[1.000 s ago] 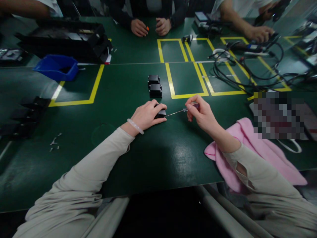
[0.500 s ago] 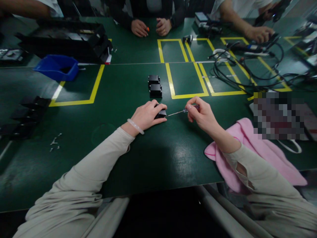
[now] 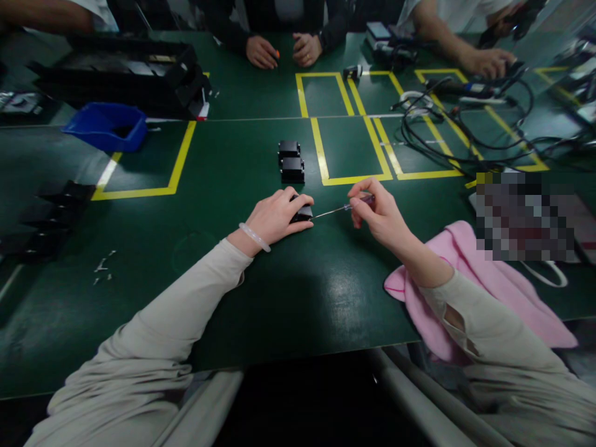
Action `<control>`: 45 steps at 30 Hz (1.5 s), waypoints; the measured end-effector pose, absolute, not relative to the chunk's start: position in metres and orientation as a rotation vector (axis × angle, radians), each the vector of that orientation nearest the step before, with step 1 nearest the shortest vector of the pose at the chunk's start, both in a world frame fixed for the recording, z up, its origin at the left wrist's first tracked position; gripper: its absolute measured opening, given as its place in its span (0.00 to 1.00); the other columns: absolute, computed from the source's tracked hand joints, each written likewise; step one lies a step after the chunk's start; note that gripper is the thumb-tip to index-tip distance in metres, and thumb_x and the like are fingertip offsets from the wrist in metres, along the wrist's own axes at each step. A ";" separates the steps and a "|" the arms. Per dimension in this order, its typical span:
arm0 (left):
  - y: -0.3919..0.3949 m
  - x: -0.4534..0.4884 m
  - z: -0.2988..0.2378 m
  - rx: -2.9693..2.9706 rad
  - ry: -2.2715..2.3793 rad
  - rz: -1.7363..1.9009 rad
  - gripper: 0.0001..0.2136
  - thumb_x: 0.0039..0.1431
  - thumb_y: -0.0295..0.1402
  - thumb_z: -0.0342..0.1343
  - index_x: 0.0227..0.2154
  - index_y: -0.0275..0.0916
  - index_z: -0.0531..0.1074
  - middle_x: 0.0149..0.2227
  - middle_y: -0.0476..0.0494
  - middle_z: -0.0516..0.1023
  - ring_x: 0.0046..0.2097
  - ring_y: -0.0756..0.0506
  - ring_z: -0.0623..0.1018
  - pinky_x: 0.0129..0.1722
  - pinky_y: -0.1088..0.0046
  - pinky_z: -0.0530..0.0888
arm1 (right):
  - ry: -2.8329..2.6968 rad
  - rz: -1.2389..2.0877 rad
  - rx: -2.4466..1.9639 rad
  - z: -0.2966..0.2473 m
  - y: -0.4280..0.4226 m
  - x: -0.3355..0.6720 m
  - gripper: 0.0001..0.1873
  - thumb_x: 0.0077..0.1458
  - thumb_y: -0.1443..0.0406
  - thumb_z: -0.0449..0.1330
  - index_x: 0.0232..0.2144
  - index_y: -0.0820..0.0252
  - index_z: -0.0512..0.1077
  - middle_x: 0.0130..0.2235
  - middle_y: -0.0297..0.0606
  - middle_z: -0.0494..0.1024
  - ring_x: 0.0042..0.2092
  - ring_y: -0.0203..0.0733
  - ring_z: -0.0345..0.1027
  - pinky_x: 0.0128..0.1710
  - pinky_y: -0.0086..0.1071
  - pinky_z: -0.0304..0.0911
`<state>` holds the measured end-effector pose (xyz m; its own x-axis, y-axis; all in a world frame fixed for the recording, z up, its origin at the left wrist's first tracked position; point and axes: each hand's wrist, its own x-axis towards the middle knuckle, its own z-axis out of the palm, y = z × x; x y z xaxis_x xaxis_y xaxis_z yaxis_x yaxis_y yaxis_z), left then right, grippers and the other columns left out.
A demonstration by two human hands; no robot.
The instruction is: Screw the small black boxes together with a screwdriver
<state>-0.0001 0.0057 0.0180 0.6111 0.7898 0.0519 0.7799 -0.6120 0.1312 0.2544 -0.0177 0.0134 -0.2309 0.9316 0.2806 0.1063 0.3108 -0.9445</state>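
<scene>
My left hand (image 3: 280, 215) is closed over a small black box-shaped part (image 3: 303, 213) on the green table (image 3: 261, 298), pressing it from above with the thumb along its near side. A screwdriver (image 3: 331, 213) is pinched in my right hand (image 3: 376, 208), its handle mostly covered by the fingers. The thin shaft points left, and its tip meets the right end of the black part; the exact contact point is too small to make out. Just beyond my left hand sit two similar black parts, a nearer one (image 3: 292, 169) and a farther one (image 3: 289, 149), with small shiny bits at their ends.
Small white pieces (image 3: 101, 265) lie at left, near black bins (image 3: 56, 214) and a blue bin (image 3: 109, 127). Yellow tape (image 3: 358, 180) marks the table. Cables (image 3: 419, 133) tangle at right, behind a pink cloth (image 3: 484, 285). Across the table rest another person's hands (image 3: 305, 51).
Almost nothing differs. My right hand has shifted very slightly around the screwdriver handle, while the left hand and the black part stay in place.
</scene>
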 end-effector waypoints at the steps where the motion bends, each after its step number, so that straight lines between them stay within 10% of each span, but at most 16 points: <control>1: 0.006 0.000 0.018 2.734 1.333 0.161 0.21 0.68 0.47 0.57 0.59 0.45 0.68 0.53 0.38 0.72 0.52 0.39 0.75 0.43 0.67 0.72 | -1.605 1.053 -0.971 0.014 -0.018 0.254 0.17 0.63 0.50 0.63 0.37 0.54 0.65 0.21 0.23 0.66 0.19 0.32 0.61 0.21 0.30 0.56; 45: 0.005 0.000 0.019 2.726 1.331 0.169 0.21 0.68 0.47 0.57 0.59 0.44 0.68 0.53 0.38 0.72 0.52 0.38 0.75 0.42 0.66 0.73 | -1.616 1.052 -0.998 0.014 -0.018 0.255 0.16 0.64 0.49 0.62 0.37 0.53 0.65 0.19 0.22 0.65 0.18 0.33 0.60 0.20 0.30 0.54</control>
